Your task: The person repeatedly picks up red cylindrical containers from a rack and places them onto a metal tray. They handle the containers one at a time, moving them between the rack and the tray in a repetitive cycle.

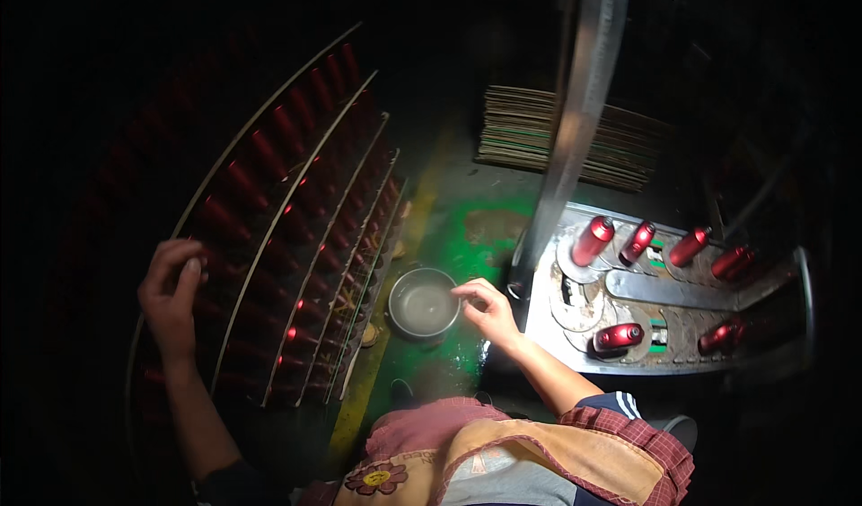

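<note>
At the left, my left hand (171, 281) is raised beside a tiered rack of glossy red bottles. Its fingers are loosely curled, the thumb stands apart, and I see nothing in it. A dark red bottle (224, 220) on the rack is nearest to its fingertips. My right hand (489, 310) reaches toward the middle, fingers bent and apart, with nothing visible in it. In this view its fingertips overlap the right rim of a round metal basin (424, 331); whether they touch it I cannot tell.
At the right, a metal conveyor (584, 363) carries several red bottles (593, 240) around a central divider. An upright metal post (584, 111) rises at its near-left corner. Behind it lies a stack of flat boards (521, 129). The floor (449, 367) is green with a yellow stripe.
</note>
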`<act>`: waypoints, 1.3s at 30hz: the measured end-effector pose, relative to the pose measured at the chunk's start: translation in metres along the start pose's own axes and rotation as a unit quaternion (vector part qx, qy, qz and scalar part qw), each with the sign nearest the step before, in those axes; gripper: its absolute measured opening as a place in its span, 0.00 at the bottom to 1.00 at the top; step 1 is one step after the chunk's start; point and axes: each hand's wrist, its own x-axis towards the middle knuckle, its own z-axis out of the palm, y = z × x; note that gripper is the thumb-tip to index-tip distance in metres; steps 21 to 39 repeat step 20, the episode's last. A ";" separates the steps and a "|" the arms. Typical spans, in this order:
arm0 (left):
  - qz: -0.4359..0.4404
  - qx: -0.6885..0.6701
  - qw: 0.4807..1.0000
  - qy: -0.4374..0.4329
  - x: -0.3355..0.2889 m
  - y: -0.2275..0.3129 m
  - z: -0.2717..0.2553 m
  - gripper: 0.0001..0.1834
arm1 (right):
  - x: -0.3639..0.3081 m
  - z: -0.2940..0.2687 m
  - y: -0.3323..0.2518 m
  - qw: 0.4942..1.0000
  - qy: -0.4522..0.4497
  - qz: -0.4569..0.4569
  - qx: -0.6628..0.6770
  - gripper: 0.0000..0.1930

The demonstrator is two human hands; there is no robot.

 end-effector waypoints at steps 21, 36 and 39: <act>-0.134 0.472 0.864 0.114 0.214 -0.420 -0.553 0.31 | 0.488 0.509 -0.341 0.904 -0.130 -0.361 -0.188 0.31; -0.134 0.472 0.864 0.114 0.214 -0.420 -0.553 0.31 | 0.488 0.509 -0.341 0.904 -0.130 -0.361 -0.188 0.31; -0.134 0.472 0.864 0.114 0.214 -0.420 -0.553 0.31 | 0.488 0.509 -0.341 0.904 -0.130 -0.361 -0.188 0.31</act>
